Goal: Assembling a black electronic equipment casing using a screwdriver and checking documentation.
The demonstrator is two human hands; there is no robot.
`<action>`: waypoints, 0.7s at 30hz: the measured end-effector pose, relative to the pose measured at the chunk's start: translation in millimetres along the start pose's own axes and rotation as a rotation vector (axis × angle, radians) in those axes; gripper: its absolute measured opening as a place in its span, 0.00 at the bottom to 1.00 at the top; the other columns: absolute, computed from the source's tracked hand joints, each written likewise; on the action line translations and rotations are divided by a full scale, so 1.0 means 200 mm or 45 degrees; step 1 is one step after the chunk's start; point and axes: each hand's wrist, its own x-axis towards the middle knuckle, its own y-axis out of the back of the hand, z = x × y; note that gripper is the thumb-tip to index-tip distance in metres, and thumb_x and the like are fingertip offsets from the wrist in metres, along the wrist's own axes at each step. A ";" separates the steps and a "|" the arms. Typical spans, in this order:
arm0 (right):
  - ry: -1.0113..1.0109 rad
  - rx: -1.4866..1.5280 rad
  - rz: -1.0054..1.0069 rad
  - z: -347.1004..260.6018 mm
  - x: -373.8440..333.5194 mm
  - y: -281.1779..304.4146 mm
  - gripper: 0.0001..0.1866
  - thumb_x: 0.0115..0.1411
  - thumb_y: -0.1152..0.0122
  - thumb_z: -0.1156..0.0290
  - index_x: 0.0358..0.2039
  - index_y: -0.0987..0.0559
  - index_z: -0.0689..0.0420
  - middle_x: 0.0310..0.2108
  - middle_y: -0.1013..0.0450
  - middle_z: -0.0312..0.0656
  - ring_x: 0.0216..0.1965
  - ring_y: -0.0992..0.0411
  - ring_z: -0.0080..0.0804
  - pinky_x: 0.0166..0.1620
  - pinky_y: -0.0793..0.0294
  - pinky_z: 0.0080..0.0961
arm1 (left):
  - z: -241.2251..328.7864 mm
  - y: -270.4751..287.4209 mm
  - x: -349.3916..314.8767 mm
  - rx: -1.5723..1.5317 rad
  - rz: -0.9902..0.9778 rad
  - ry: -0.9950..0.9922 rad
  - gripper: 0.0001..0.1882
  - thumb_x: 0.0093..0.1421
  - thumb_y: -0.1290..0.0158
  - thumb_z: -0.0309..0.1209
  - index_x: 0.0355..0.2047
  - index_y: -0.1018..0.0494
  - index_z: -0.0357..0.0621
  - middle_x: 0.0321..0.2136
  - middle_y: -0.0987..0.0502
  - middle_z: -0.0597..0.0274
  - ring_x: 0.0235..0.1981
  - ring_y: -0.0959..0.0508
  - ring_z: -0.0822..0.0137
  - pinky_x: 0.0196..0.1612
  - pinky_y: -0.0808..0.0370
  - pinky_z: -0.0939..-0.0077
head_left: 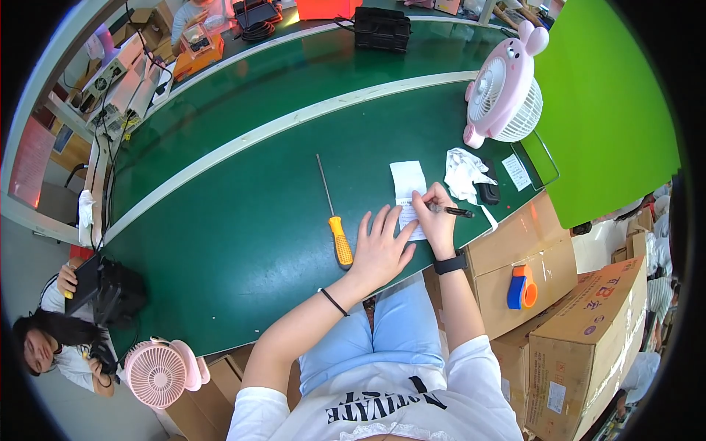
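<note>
A small white paper booklet [407, 176] lies unfolded on the green table near its front edge. My right hand [435, 220] rests on its right side, fingers closed round a black pen [452, 211] whose tip is hidden by the fingers. My left hand [383, 243] lies flat with fingers spread, its fingertips at the booklet's left edge. To the left of that hand lies a screwdriver [340, 243] with a yellow and black handle, its shaft pointing away from me. A crumpled white tissue [465, 175] sits just beyond my right hand, beside a small black object [488, 190].
A pink fan [501, 92] with rabbit ears stands at the far right, near a printed card [516, 172]. Cardboard boxes [581, 353] are stacked at the right, one bearing a tape dispenser [523, 288]. Another person [55, 342] and a second pink fan [158, 373] are at the left.
</note>
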 end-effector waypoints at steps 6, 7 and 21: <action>-0.003 0.206 -0.025 0.05 -0.01 0.02 0.17 0.58 0.33 0.76 0.21 0.34 0.59 0.17 0.35 0.31 0.22 0.38 0.14 0.25 0.38 0.18 | 0.01 0.00 0.00 0.005 -0.006 -0.001 0.26 0.60 0.44 0.42 0.58 0.28 0.53 0.59 0.34 0.50 0.63 0.36 0.50 0.65 0.43 0.42; -0.004 0.190 -0.021 0.06 -0.01 0.01 0.16 0.58 0.34 0.76 0.21 0.34 0.59 0.17 0.35 0.31 0.22 0.39 0.14 0.25 0.39 0.17 | 0.01 0.00 0.00 0.006 -0.007 -0.001 0.26 0.60 0.44 0.42 0.58 0.28 0.53 0.59 0.34 0.50 0.63 0.36 0.50 0.65 0.43 0.42; 0.028 0.110 -0.031 0.05 -0.01 0.01 0.16 0.57 0.34 0.77 0.21 0.34 0.59 0.18 0.36 0.31 0.22 0.40 0.14 0.25 0.39 0.18 | 0.01 0.00 0.00 0.005 0.002 -0.013 0.26 0.61 0.44 0.42 0.59 0.29 0.53 0.58 0.33 0.49 0.63 0.36 0.49 0.64 0.42 0.42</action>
